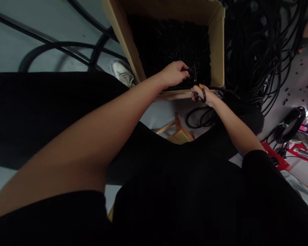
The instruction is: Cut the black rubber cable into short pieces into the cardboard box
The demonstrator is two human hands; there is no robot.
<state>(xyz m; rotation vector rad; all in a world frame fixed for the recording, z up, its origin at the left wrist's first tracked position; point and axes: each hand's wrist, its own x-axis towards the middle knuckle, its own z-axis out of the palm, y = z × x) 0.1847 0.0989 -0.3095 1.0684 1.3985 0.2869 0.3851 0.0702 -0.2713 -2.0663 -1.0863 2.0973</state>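
My left hand (pixel 174 73) is closed around the end of a black cable (pixel 215 88) at the near edge of a cardboard box (pixel 217 41). My right hand (pixel 203 94) grips scissors (pixel 200 91) with black and orange handles, the blades meeting the cable just beside my left fingers. The box is filled with several short black cut pieces (pixel 169 44). The cable runs off to the right towards a big heap of black cable.
A large tangle of black cable (pixel 256 51) lies right of the box. A wooden stool (pixel 178 131) shows between my legs. A white shoe (pixel 122 71) rests left of the box. A coiled cable (pixel 291 123) and a red crate (pixel 277 159) sit at right.
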